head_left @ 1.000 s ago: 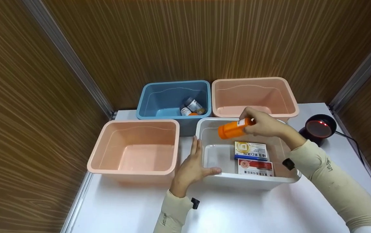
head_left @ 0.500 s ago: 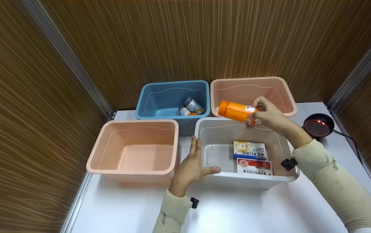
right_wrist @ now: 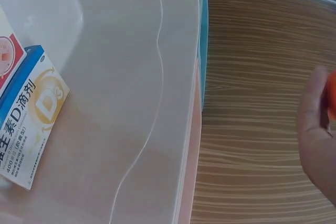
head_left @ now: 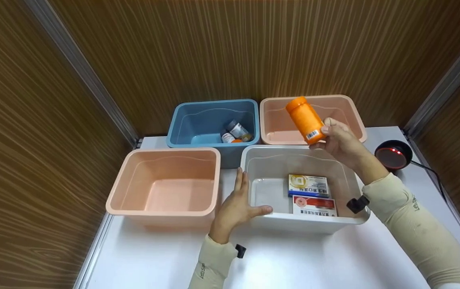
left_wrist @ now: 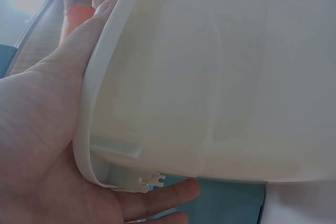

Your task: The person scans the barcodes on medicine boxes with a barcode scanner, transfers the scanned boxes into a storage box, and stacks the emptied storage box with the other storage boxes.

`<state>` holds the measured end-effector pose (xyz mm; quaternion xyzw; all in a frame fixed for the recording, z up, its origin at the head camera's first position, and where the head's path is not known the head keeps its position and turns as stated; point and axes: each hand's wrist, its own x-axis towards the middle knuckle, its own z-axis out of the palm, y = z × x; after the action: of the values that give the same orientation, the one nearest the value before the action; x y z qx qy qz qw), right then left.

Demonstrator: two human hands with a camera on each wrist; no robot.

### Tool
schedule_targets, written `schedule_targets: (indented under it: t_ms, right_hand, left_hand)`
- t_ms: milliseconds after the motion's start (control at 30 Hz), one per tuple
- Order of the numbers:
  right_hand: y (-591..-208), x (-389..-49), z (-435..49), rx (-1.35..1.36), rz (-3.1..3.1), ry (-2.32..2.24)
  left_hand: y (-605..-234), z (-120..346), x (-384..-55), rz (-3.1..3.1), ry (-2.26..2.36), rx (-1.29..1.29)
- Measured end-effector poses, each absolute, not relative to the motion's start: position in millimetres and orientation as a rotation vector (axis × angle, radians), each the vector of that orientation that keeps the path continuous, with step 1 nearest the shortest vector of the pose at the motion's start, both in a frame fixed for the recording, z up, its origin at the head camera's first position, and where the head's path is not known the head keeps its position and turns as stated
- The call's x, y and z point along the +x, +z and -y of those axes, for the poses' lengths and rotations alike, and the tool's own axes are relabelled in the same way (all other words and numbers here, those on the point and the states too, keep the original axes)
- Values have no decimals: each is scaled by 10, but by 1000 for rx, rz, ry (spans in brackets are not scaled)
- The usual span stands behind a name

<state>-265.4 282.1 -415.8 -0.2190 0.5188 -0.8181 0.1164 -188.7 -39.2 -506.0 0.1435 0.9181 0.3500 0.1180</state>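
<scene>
In the head view my right hand (head_left: 342, 140) grips an orange bottle (head_left: 305, 119) near its base. The bottle tilts with its cap up and to the left, a barcode label showing low on its side, above the back rim of the white bin (head_left: 268, 164). My left hand (head_left: 236, 210) rests at that bin's front left corner, thumb on the front rim and straight fingers along the left side. Two medicine boxes lie inside: a vitamin D box (head_left: 309, 185) with a blue edge, and a red and white box (head_left: 314, 206) in front of it.
A blue bin (head_left: 197, 124) with several bottles (head_left: 238, 130) stands behind. Pink bins stand at back right (head_left: 352, 112) and left (head_left: 165, 200). A black round device (head_left: 392, 154) with a red-lit ring and cable sits at right. Wood-grain walls (head_left: 213, 48) enclose the table.
My right hand has lifted the orange bottle up from over the white bin and turned it, so its cap points upward and its barcode shows. The left hand stays in place.
</scene>
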Motion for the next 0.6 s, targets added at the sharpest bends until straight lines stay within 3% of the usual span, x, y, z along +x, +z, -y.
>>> schedule_targets:
  t_ms: [600]
  right_hand:
    - [-4160,-2564,-2898,-601,-1533,-2461]
  left_hand:
    - [-5039,398,-1884,-2651,1054,423]
